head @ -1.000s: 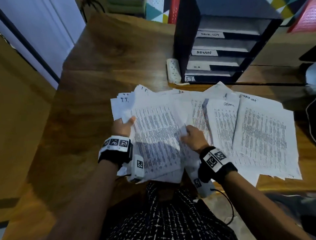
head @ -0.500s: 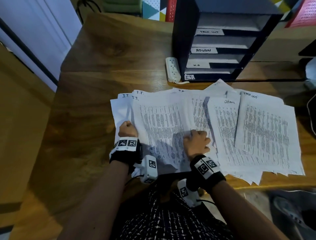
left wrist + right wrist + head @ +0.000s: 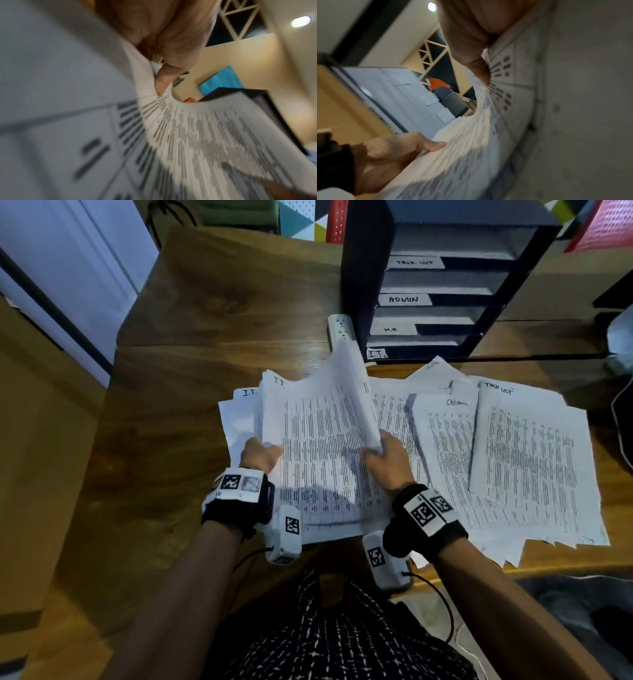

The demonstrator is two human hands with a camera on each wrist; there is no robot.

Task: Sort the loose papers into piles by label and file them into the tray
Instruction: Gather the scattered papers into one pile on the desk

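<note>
Wood-grain surface [image 3: 191, 392] runs from the person's lap out to a black tray [image 3: 442, 285] with four stacked slots, and that tray serves as the landmark. Nearest the body, on the near side of the tray, both hands hold one stack of printed papers [image 3: 318, 446] marked "I.T." at its top corner. The left hand [image 3: 260, 455] grips the stack's left edge, thumb on top and fingers curled beneath; the left wrist view shows the thumb [image 3: 164, 79] pressed on the sheets' edge. The right hand [image 3: 387, 460] pinches the stack's right edge and bends it upward, so the sheets curl into a standing fold whose top corner reaches toward the tray's lowest slot; the right wrist view shows the thumb [image 3: 481, 70] against the paper. Under this stack, more "I.T." sheets [image 3: 239, 412] lie flat. Right of the held stack, still in front of the tray, lie an "Admin" pile [image 3: 445, 446] and, partly over it, a "Task List" pile [image 3: 527, 446]. Just left of the tray's base lies a white power strip [image 3: 337, 332]. The slots read, bottom to top: I.T., a label too small to read, ADMIN, TASK LIST.
</note>
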